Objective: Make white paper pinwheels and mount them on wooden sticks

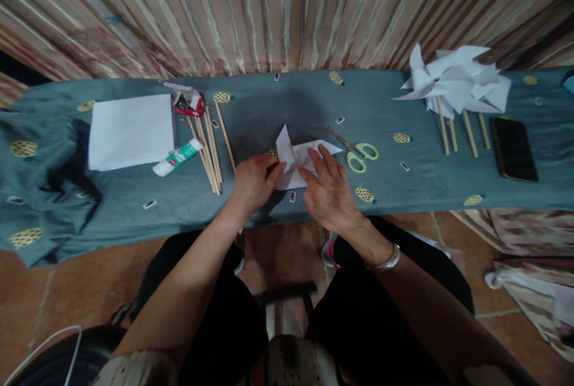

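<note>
Folding seems to be the step in hand: a white paper piece with pointed corners (pixel 301 150), shaped partly like a pinwheel, lies under both hands on a grey-green cloth with yellow pineapple prints (pixel 385 183). The left hand (pixel 255 180) pinches it between thumb and forefinger, near its centre. The right hand (pixel 329 195) has its fingers loosely spread over the right part; whether they press firmly, I cannot tell. In my judgement, the next move calls for bringing a loose corner to the centre while the left pinch holds firm.

Just beyond the right fingers are scissors with pale green handles (pixel 353 147). Left of the left hand lie thin light wooden sticks (pixel 207 147), a white-and-green glue stick (pixel 178 158) and a small red box of metal pieces (pixel 191 105). Far right of the grip are white paper pinwheels on sticks (pixel 457 78).
</note>
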`<state>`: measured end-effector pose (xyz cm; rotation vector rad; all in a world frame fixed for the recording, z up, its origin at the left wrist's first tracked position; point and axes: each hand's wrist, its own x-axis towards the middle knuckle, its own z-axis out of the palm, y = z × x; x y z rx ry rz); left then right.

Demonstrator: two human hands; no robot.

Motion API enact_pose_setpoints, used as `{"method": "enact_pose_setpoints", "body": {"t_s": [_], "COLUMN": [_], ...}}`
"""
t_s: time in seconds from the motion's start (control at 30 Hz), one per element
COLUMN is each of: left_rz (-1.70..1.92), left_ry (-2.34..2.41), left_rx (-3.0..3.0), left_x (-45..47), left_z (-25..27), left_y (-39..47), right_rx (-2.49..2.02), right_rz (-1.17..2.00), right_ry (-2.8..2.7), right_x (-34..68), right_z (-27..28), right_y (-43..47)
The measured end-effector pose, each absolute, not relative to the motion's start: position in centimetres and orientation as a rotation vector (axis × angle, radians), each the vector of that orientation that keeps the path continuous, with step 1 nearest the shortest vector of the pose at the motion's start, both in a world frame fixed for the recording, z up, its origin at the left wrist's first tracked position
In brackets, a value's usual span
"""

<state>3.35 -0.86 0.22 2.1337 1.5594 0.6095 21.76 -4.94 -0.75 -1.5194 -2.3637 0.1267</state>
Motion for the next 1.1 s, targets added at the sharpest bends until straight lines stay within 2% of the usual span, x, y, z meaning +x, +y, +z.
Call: {"method": "enact_pose_setpoints", "body": {"t_s": [0.17, 0.5, 0.6, 0.7, 0.87, 1.1], "left_rz": [0.75, 0.858, 1.03, 1.189, 0.979, 0.912], "left_ry": [1.586, 1.55, 1.517, 1.345, 0.913, 0.66], "left_rx": [2.049, 1.818, 1.555, 1.016, 0.343, 0.169], "left_x": [2.1, 1.1, 0.7, 1.2, 3.0, 3.6], "left_z": [0.0, 0.0, 0.0, 0.2, 0.8, 1.2], "left_y": [-0.6, -1.1, -1.3, -1.9, -3.3, -3.4], "right_rx": [-1.484, -1.405, -1.379, -1.382, -1.372, -1.243], "right_rz": [0.149, -0.062, -0.026, 0.029, 0.105, 0.12], "right_ry": [-2.414, -2.371, -2.335, -2.283, -2.196, -2.188], "right_x": [21.9, 20.9, 21.4, 21.9, 22.1, 22.0], "right_z": [-0.6, -1.7, -1.9, -1.9, -1.6, -2.2], "right_y": [-4.8, -3.7, -3.4, -3.4, -3.8, -4.5]}}
